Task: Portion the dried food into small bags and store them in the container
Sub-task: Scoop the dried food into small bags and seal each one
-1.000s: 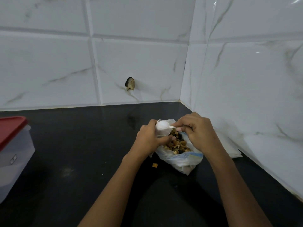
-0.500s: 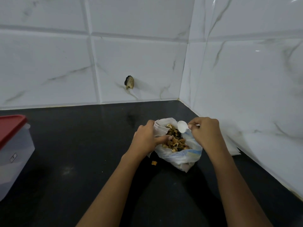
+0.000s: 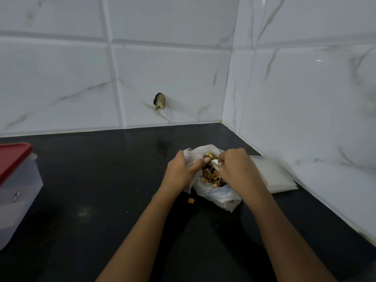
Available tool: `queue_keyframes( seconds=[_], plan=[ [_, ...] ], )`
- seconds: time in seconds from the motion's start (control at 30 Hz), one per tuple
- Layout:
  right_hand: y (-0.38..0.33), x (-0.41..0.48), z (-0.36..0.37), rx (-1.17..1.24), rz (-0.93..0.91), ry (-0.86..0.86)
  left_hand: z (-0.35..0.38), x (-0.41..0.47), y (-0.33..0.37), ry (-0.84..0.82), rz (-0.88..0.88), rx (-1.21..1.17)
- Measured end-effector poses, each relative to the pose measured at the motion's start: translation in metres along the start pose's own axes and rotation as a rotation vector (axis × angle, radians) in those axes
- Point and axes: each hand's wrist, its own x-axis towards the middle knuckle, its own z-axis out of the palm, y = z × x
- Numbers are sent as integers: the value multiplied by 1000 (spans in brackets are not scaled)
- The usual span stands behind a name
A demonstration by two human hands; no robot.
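- Holding the open bag (image 3: 215, 197) by its left rim, the left hand (image 3: 179, 171) has its fingers curled on the plastic, with one digit laid across the mouth toward the dried food (image 3: 210, 176)
- The right hand (image 3: 238, 169) is curled round a small white spoon (image 3: 215, 162); only the spoon's bowl shows, past the fingertips, just above the food and close to the tip of the left hand's extended digit
- The bag stands on the black countertop (image 3: 101, 200) between the two hands, mouth up and spread wide; its lower edge reaches toward the person, under the right wrist
- One loose piece of food (image 3: 190, 200) lies on the countertop just beside the left wrist, apart from the bag
- A flat stack of small bags (image 3: 274, 176) lies just outside the right hand; its far edge is near the side wall (image 3: 305, 98), and contact with the wall cannot be told
- The container (image 3: 20, 196) stands well to the left of the left hand, cut by the frame edge, with its red lid (image 3: 12, 157) on top
- A wide stretch of countertop lies between the container and the left forearm
- The back wall (image 3: 61, 78) runs beyond both hands, with a band of countertop between it and the bag
- The side wall runs close along the outside of the right forearm; both walls meet in a corner beyond the right hand
- A dark chipped spot (image 3: 159, 101) marks the back wall beyond the left hand
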Motion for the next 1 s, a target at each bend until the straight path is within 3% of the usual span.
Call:
queue_keyframes(
  seconds=[0.13, 0.33, 0.53, 0.83, 0.9, 1.0],
  plan=[
    [8, 2, 2, 192, 48, 67, 1, 0, -1, -1, -2, -124],
    [19, 9, 3, 435, 210, 36, 5, -1, -1, -1, -16, -224],
    [5, 5, 8, 254, 121, 67, 6, -2, 2, 18, -70, -402],
    [29, 16, 11, 782, 397, 9, 9, -4, 7, -7, -43, -584],
    [32, 16, 9, 772, 394, 7, 6, -3, 5, 10, -49, -559],
    [33, 19, 8, 566, 297, 30, 3, -2, 4, -4, -44, -509]
  ],
)
